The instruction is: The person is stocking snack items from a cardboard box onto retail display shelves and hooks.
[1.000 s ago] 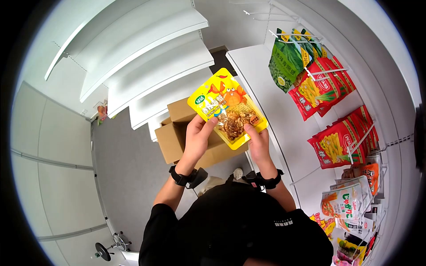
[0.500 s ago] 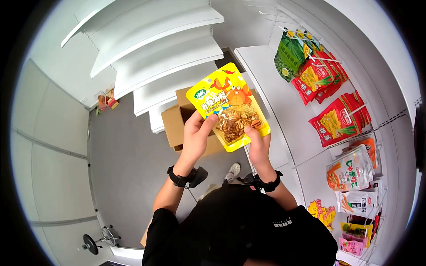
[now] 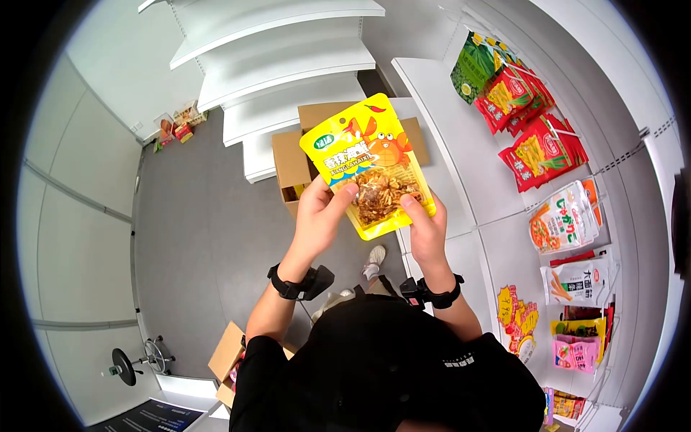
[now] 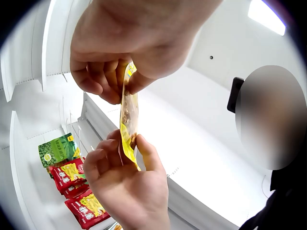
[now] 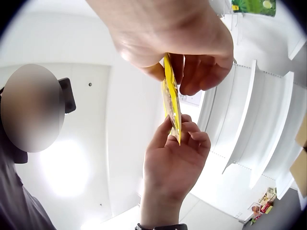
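Observation:
Both hands hold a yellow snack bag (image 3: 385,147) in front of the chest in the head view. Its printed front, with a cartoon crab and a clear window over brown pieces, faces up at the camera. My left hand (image 3: 317,214) pinches the lower left edge, thumb on the front. On the lower right corner my right hand (image 3: 429,232) has the same pinch, thumb also in front. Seen edge-on in the left wrist view, the thin bag (image 4: 128,115) runs between the left hand (image 4: 129,43) above and the right hand (image 4: 129,189) below.
Behind the bag stands an open cardboard box (image 3: 290,160), below white shelves (image 3: 288,75). Hooks on the right wall carry red snack bags (image 3: 545,153), green bags (image 3: 471,68) and white bags (image 3: 558,219). Another open carton (image 3: 227,353) is at lower left, beside the body.
The head view has shifted, so shelves and wall racks sit higher and the lower-left carton has come into sight. Both hands keep their hold on the yellow snack bag.

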`<state>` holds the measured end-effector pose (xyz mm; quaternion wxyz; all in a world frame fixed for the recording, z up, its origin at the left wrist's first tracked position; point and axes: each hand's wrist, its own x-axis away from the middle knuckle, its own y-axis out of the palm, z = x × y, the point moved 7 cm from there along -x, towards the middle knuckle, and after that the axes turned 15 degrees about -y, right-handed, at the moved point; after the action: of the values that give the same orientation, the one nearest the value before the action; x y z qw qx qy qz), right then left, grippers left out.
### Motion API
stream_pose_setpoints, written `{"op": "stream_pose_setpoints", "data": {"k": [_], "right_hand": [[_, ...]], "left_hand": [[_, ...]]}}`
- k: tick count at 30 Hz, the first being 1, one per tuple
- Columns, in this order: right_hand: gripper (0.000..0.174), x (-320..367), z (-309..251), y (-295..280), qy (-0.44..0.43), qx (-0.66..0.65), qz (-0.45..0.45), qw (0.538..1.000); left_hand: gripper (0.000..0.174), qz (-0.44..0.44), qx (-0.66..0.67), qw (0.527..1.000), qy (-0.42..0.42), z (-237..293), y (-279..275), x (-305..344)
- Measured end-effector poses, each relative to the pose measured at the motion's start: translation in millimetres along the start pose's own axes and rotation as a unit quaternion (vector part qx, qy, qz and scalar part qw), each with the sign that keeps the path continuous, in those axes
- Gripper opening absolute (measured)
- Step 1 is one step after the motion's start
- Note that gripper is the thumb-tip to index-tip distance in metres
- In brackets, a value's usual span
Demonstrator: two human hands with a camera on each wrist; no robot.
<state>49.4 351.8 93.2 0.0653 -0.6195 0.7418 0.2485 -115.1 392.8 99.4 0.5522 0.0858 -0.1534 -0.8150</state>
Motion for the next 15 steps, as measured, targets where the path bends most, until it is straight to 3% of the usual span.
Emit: {"op": "stream_pose_setpoints", "data": {"k": [15], "right_hand": [[0.024, 61, -63, -21, 0.020, 0.010, -0.046, 0.999]], "left_hand": [[0.026, -0.038, -0.079, 0.996, 0.002, 1, 49, 61]]}}
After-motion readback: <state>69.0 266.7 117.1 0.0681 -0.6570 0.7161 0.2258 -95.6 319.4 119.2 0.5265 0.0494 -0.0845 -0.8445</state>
